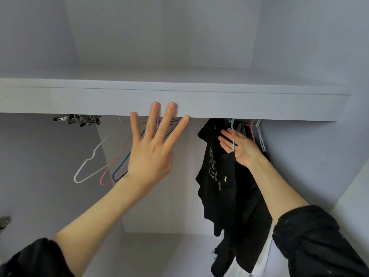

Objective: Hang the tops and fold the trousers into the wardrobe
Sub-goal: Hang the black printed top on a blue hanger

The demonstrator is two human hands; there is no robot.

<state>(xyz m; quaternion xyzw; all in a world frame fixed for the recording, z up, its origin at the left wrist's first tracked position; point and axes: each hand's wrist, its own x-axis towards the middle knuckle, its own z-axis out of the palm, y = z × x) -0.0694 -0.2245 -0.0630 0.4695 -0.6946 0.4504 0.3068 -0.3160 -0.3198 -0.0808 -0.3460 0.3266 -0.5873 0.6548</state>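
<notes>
Black sleeves (315,240) are seen lowest in view. With straight, spread fingers (153,116), the left hand (149,154) is raised before the pale wardrobe shelf edge (239,105). A black printed top (217,176) is hung at the right; its light-blue wire hanger neck (233,143) is held by the right hand (242,148). Empty wire hangers (95,162) are hung left.

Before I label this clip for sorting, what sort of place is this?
Most likely the inside of a wardrobe: a pale shelf overhead, empty wire hangers beneath it, and a black top on a hanger.
</notes>
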